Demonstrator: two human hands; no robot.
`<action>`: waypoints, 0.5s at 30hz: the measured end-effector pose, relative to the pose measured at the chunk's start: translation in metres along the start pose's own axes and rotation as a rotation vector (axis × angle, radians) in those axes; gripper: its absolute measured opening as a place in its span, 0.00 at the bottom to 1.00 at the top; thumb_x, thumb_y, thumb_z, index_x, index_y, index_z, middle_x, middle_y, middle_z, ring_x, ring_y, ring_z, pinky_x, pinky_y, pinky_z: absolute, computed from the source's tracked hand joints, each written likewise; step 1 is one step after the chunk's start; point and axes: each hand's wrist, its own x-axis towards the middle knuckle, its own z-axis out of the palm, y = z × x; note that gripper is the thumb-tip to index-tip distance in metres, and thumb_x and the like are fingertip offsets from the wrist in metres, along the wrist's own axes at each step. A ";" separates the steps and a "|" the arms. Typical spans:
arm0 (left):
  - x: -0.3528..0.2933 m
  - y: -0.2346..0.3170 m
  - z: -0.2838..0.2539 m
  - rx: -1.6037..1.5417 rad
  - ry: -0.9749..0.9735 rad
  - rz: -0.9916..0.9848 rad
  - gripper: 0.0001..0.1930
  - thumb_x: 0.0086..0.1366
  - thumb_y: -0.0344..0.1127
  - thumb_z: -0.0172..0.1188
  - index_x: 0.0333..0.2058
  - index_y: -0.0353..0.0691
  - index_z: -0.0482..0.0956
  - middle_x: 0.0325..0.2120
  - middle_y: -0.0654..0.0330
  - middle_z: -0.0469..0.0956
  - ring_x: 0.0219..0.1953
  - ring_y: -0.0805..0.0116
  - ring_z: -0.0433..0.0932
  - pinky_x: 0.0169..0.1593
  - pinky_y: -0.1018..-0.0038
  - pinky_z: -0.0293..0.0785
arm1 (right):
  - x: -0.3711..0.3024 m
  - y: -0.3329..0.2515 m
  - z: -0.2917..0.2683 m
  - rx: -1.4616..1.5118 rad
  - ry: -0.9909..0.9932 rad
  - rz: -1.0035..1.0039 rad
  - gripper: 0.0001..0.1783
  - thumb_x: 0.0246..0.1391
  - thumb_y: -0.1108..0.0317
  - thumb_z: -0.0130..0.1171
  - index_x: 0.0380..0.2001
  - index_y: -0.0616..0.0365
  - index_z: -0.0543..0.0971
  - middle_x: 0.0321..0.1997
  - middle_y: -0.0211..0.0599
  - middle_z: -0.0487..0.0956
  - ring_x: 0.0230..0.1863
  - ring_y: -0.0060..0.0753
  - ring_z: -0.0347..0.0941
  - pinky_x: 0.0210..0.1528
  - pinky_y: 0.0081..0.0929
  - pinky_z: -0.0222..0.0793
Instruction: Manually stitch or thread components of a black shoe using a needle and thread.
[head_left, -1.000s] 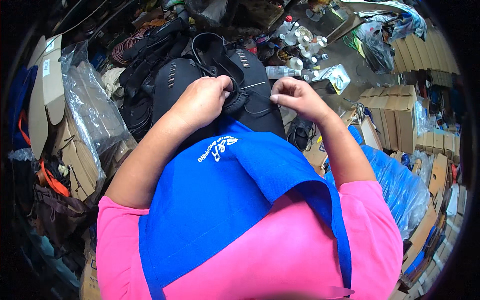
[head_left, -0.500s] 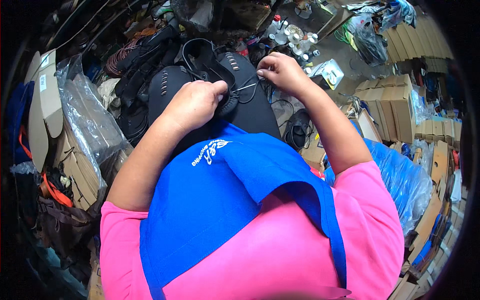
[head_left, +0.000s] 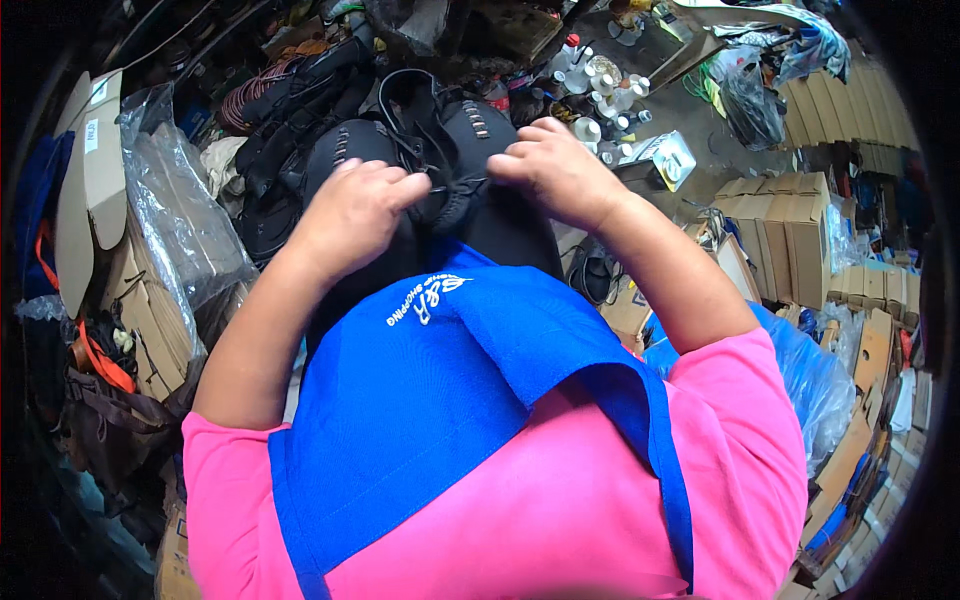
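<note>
In the upper centre of the frame, the left hand is bracing a black shoe on the lap while the right hand is pinching its black lace narrowly, apparently for threading.

Head view under even, diffuse daylight. My left hand and right hand were brightly lit and fairly sharp, with soft shadow beneath my fingers on the black shoe. Beyond my fingertips, the small white bottles showed mild glare. Left of my fingers, the clear plastic bag carried pale sheen. Farther out from my fingers, straight edges of the cardboard boxes bowed, detail softened, and the frame fell into a black fisheye rim.
</note>
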 end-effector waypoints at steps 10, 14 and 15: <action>-0.104 -0.049 -0.041 -0.834 0.400 -0.681 0.04 0.62 0.29 0.57 0.34 0.35 0.75 0.27 0.69 0.71 0.33 0.81 0.68 0.40 0.83 0.62 | -0.098 0.059 -0.007 1.407 0.474 0.814 0.09 0.54 0.66 0.60 0.34 0.60 0.78 0.33 0.27 0.78 0.35 0.18 0.72 0.40 0.20 0.65; -0.055 -0.043 -0.046 -1.524 0.618 -0.166 0.06 0.65 0.31 0.56 0.36 0.35 0.77 0.30 0.61 0.76 0.36 0.70 0.73 0.46 0.77 0.67 | -0.047 0.055 0.008 2.090 0.744 0.334 0.12 0.55 0.60 0.60 0.35 0.57 0.78 0.31 0.31 0.77 0.36 0.29 0.73 0.55 0.41 0.69; -0.049 -0.043 -0.040 -1.642 0.663 -0.121 0.09 0.66 0.36 0.55 0.35 0.36 0.74 0.32 0.58 0.76 0.37 0.66 0.74 0.48 0.71 0.68 | -0.035 0.049 0.010 2.178 0.786 0.335 0.12 0.55 0.58 0.59 0.34 0.55 0.78 0.31 0.32 0.77 0.37 0.31 0.73 0.54 0.44 0.69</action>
